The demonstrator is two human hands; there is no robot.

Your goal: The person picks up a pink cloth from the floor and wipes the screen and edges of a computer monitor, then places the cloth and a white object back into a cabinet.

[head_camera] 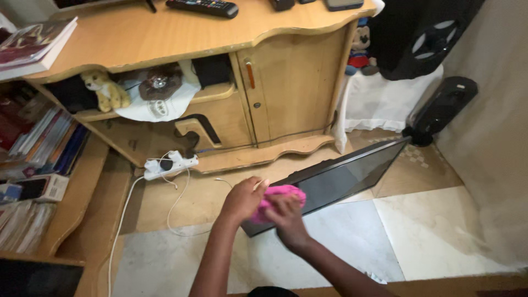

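Note:
A flat dark screen point(344, 179) lies tilted on the tiled floor in front of a wooden cabinet. My left hand point(242, 199) rests at the screen's near left corner, fingers curled against a pink cloth point(278, 199). My right hand point(287, 220) presses down on the same pink cloth, which lies bunched on the screen's surface between both hands. The screen's near left corner is hidden under the hands and cloth.
The wooden cabinet point(286, 88) stands behind, with a remote control point(203, 6) on top and a plush toy point(105, 89) on its open shelf. A white power strip point(169, 165) with trailing cables lies on the floor. Books point(44, 143) fill shelves at left. A black speaker point(440, 107) stands right.

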